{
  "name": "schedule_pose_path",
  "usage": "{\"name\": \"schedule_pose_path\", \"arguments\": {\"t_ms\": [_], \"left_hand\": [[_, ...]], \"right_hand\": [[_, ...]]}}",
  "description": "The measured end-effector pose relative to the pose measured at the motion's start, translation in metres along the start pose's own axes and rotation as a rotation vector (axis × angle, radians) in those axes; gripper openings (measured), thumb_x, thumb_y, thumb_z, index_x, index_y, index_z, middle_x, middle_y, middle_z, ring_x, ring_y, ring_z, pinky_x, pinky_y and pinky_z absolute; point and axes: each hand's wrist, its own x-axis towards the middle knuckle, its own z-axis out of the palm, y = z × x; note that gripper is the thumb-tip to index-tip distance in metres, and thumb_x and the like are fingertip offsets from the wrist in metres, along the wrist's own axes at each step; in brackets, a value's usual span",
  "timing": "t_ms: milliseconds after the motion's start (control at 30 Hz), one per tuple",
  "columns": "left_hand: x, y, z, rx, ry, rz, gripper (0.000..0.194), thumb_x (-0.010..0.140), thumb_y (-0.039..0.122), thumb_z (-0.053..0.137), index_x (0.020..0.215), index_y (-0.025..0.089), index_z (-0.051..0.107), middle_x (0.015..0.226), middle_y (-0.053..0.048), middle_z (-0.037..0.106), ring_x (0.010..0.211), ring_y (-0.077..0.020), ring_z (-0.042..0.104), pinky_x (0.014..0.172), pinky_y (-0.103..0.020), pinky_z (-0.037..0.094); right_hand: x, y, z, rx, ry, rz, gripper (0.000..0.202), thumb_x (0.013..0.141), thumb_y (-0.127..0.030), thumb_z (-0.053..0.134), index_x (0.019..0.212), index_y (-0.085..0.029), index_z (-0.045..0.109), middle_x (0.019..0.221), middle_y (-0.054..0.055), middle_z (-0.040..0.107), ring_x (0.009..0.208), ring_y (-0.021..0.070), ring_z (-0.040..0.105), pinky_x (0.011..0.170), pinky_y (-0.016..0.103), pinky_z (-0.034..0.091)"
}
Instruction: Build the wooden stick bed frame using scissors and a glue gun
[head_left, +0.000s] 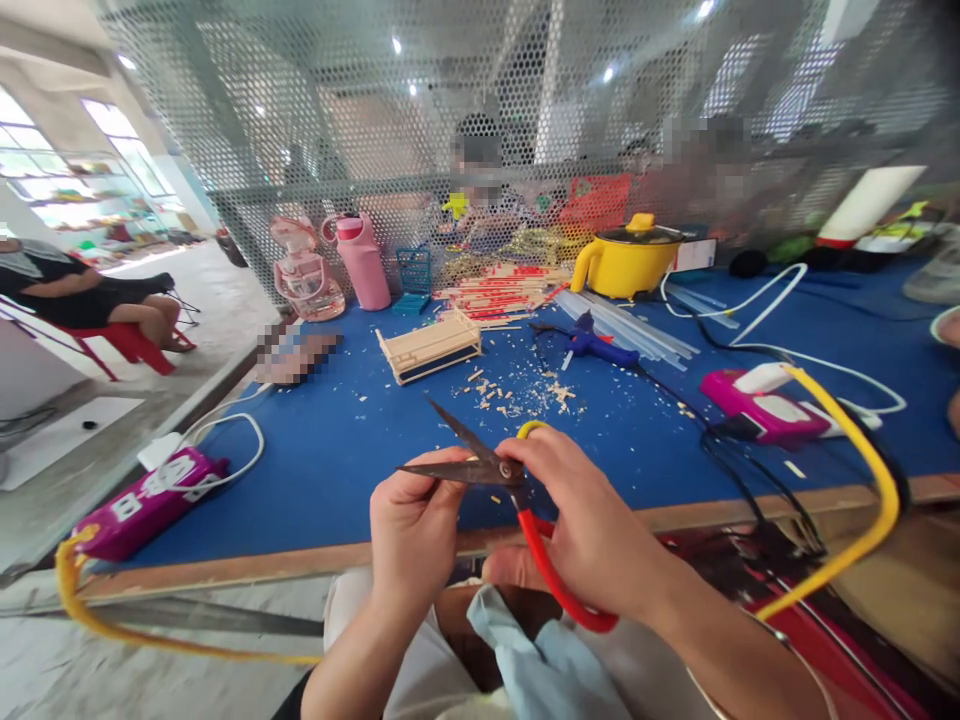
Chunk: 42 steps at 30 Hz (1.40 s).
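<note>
My right hand (pixel 592 525) is wrapped round the handles of scissors (pixel 480 468), one handle red and one yellow. The blades are spread and point left. At the lower blade, my left hand (pixel 416 520) is closed with thumb and fingertips pinched together; what it holds is too small to make out. Beyond the hands stands a small frame of pale wooden sticks (pixel 431 347) on the blue table (pixel 315 450). Wood chips (pixel 559 397) lie scattered to its right. A bundle of red-tipped sticks (pixel 502 292) is behind it.
A blue glue gun (pixel 596 345), clear glue sticks (pixel 637 325) and a yellow pot (pixel 630 262) are at the back right. Purple power strips (pixel 150 505) lie on both sides, with cables. A pink bottle (pixel 364 262) stands before the mesh screen. A person sits at far left.
</note>
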Motion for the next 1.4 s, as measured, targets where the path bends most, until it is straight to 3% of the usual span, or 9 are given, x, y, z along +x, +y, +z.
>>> {"name": "schedule_pose_path", "arguments": {"t_ms": [100, 267, 433, 700, 900, 1133, 1300, 1400], "left_hand": [[-0.001, -0.002, -0.001, 0.011, -0.018, -0.035, 0.009, 0.074, 0.023, 0.068, 0.071, 0.015, 0.072, 0.071, -0.001, 0.071, 0.067, -0.0129, 0.061, 0.065, -0.021, 0.049], [0.000, 0.001, -0.005, -0.043, -0.207, -0.113, 0.015, 0.078, 0.024, 0.065, 0.068, 0.014, 0.067, 0.065, -0.001, 0.064, 0.064, -0.0111, 0.055, 0.062, -0.020, 0.045], [0.000, 0.003, -0.007, -0.123, -0.284, -0.187, 0.018, 0.076, 0.029, 0.068, 0.067, 0.013, 0.067, 0.065, -0.003, 0.064, 0.061, -0.0118, 0.056, 0.057, -0.020, 0.044], [0.000, 0.005, -0.014, -0.175, -0.368, -0.255, 0.021, 0.077, 0.033, 0.068, 0.068, 0.013, 0.069, 0.065, -0.003, 0.064, 0.061, -0.0116, 0.056, 0.056, -0.020, 0.042], [-0.001, 0.004, -0.014, -0.402, -0.447, -0.323, 0.014, 0.073, 0.024, 0.071, 0.063, 0.014, 0.069, 0.061, -0.002, 0.065, 0.060, -0.0094, 0.057, 0.058, -0.018, 0.043], [-0.001, 0.004, -0.009, -0.578, -0.454, -0.449, 0.009, 0.071, 0.023, 0.073, 0.068, 0.015, 0.070, 0.059, -0.001, 0.065, 0.055, -0.0087, 0.059, 0.055, -0.017, 0.044], [-0.001, 0.002, -0.011, -0.480, -0.422, -0.343, 0.005, 0.071, 0.019, 0.073, 0.068, 0.015, 0.071, 0.060, 0.000, 0.066, 0.059, -0.0076, 0.058, 0.058, -0.016, 0.044], [-0.003, 0.000, -0.011, -0.343, -0.344, -0.264, 0.010, 0.074, 0.026, 0.071, 0.074, 0.016, 0.072, 0.065, 0.000, 0.067, 0.062, -0.0091, 0.060, 0.061, -0.018, 0.047]], "right_hand": [[-0.001, 0.001, 0.001, -0.031, 0.018, -0.025, 0.060, 0.064, -0.040, 0.077, 0.113, -0.018, 0.050, 0.103, 0.009, 0.050, 0.095, 0.0232, 0.049, 0.085, 0.041, 0.044], [-0.001, 0.004, 0.000, -0.062, 0.028, -0.065, 0.073, 0.057, -0.053, 0.079, 0.115, -0.020, 0.050, 0.106, 0.010, 0.051, 0.099, 0.0265, 0.050, 0.088, 0.044, 0.044], [0.000, 0.005, -0.002, -0.086, 0.041, -0.087, 0.076, 0.054, -0.059, 0.079, 0.114, -0.020, 0.052, 0.105, 0.011, 0.053, 0.101, 0.0285, 0.051, 0.086, 0.046, 0.044], [0.000, 0.011, -0.006, -0.027, -0.019, -0.122, 0.072, 0.054, -0.058, 0.080, 0.108, -0.019, 0.054, 0.096, 0.007, 0.051, 0.087, 0.0211, 0.049, 0.078, 0.037, 0.045], [0.001, 0.013, -0.009, 0.012, -0.055, -0.158, 0.074, 0.049, -0.058, 0.081, 0.107, -0.021, 0.054, 0.095, 0.005, 0.052, 0.087, 0.0206, 0.049, 0.078, 0.035, 0.045], [-0.001, 0.015, -0.007, -0.071, -0.014, -0.149, 0.076, 0.054, -0.060, 0.078, 0.114, -0.021, 0.051, 0.100, 0.008, 0.052, 0.091, 0.0237, 0.050, 0.084, 0.041, 0.043], [-0.001, 0.014, -0.007, -0.086, -0.019, -0.142, 0.082, 0.051, -0.060, 0.080, 0.116, -0.019, 0.052, 0.103, 0.010, 0.053, 0.095, 0.0254, 0.050, 0.088, 0.045, 0.043], [-0.001, 0.011, -0.008, 0.002, 0.001, -0.092, 0.076, 0.053, -0.055, 0.081, 0.114, -0.020, 0.053, 0.106, 0.009, 0.055, 0.097, 0.0253, 0.052, 0.089, 0.044, 0.044]]}}
